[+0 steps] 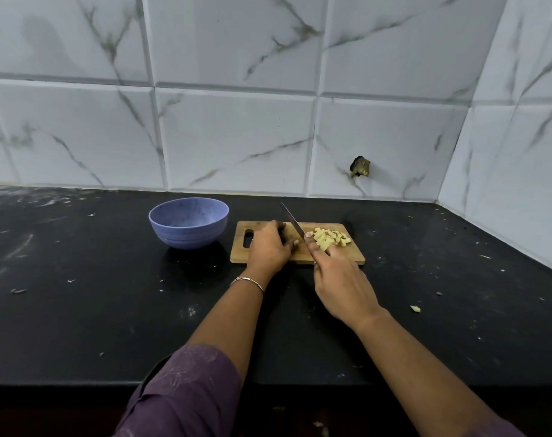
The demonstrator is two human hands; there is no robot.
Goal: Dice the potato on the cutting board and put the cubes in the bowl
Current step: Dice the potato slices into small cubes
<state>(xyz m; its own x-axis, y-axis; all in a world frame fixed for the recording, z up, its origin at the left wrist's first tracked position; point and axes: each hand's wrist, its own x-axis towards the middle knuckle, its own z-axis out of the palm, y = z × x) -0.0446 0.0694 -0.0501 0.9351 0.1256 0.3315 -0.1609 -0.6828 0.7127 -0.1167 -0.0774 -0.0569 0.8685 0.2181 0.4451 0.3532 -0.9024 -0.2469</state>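
The wooden cutting board [347, 258] lies on a black counter [79, 310], and the potato cubes [331, 238] sit heaped on its right half, towards its far edge. The right hand [341, 285] reaches onto the board from the near side, its fingers closed round the hidden handle of a knife [292, 219]. The blade slants up and away over the middle of the board, tip towards the wall. A few cubes touch this hand's fingers. The left hand [270, 247] rests on the board's left half beside the handle slot, fingers curled under; I cannot tell whether they pinch anything. The purple bowl [189, 223] stands upright just left of the board, apart from it. One stray potato scrap [415, 308] lies on the counter, right of the board and nearer the person.
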